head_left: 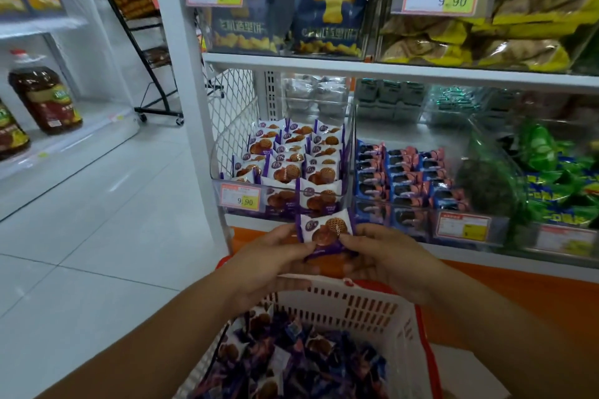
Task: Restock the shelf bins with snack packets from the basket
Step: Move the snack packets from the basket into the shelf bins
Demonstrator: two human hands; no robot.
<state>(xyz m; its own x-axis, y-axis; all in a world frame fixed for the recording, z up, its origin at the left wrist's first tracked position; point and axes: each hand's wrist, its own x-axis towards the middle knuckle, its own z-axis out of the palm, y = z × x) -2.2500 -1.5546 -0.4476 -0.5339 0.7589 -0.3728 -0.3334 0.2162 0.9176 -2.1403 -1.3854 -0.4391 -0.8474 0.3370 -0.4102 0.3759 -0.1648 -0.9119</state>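
Observation:
A purple-and-white waffle snack packet (325, 230) is held upright between both hands, just below the front of the clear shelf bin (227, 204). My left hand (275, 256) pinches its left edge and my right hand (382, 256) pinches its right edge. The bin holds several rows of the same packets (291, 155) standing on edge. Under my arms sits a white basket (366, 304) with red trim, with several loose purple packets (291, 363) in it.
A neighbouring bin to the right holds blue and pink packets (405, 175); green packets (557, 181) fill the one beyond. The shelf above carries dark blue snack bags (330, 6) and yellow bags (486, 26). Oil bottles (45, 100) stand on a low shelf at the left, across a white tiled floor (97, 236).

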